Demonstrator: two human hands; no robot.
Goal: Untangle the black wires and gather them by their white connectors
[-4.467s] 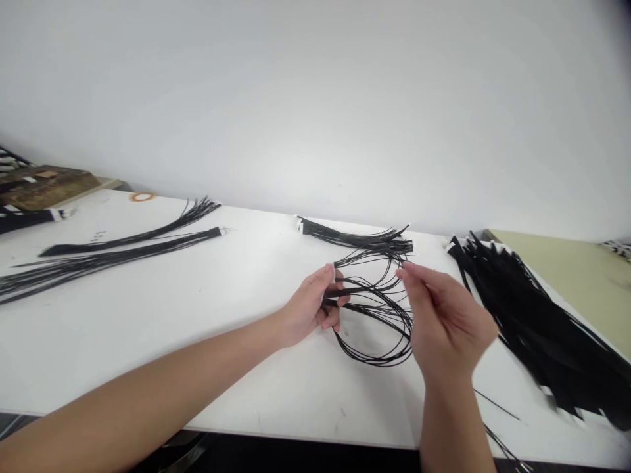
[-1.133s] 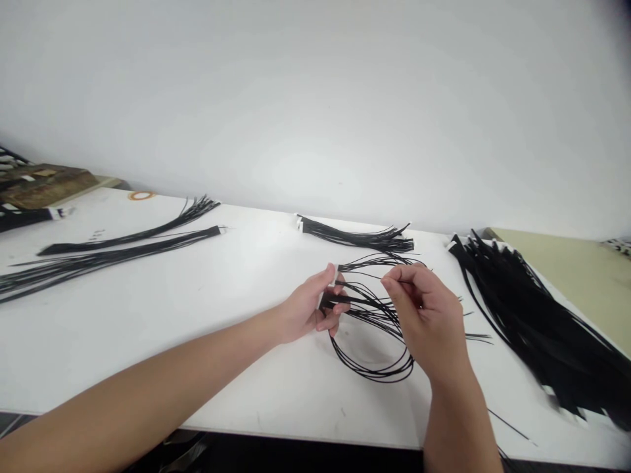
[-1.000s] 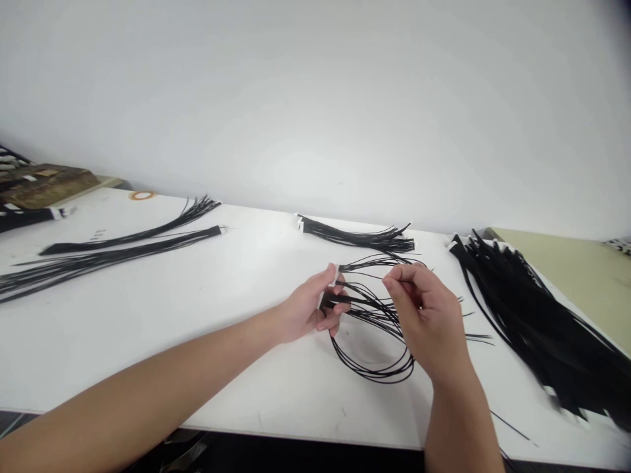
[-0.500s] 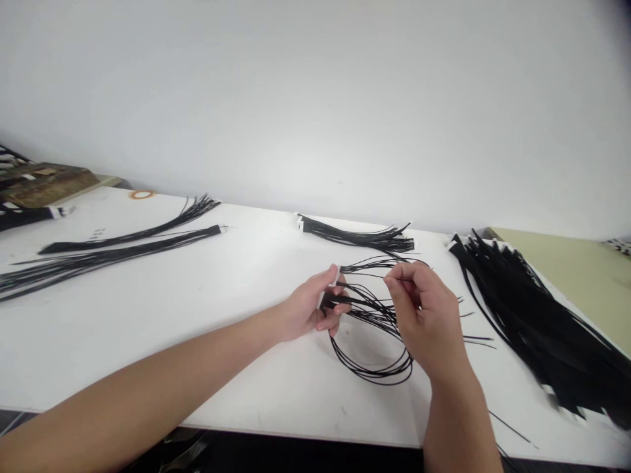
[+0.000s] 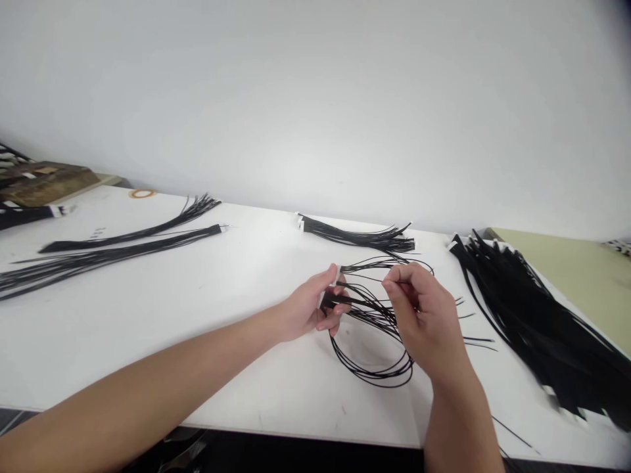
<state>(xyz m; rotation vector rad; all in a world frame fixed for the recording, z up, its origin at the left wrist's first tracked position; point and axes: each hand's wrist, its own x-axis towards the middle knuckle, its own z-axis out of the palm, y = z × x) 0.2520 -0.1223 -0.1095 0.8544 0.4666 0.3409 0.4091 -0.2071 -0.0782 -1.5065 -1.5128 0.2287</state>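
Observation:
My left hand [image 5: 320,301] is closed around the white connector end [image 5: 338,273] of a black wire harness [image 5: 369,309]. Thumb and fingers grip the connector, and a second dark connector end shows lower, between the fingers. From there the thin wires fan out to the right and curve down in loops below the hands. Over these wires my right hand [image 5: 419,305] pinches a single black wire between thumb and forefinger. Loose wire tips stick out to the right of that hand. The far ends of several wires are hidden behind it.
Behind my hands lies another black wire bundle [image 5: 355,235]. More bundles [image 5: 148,253] lie at the left, near a tape ring [image 5: 142,194] and a brown box [image 5: 49,182]. A large pile of black wires [image 5: 537,322] covers the right side, beside a pale green surface [image 5: 557,263].
My right hand has shifted very slightly left and down, still pinching the wire. The left hand keeps its place on the connector.

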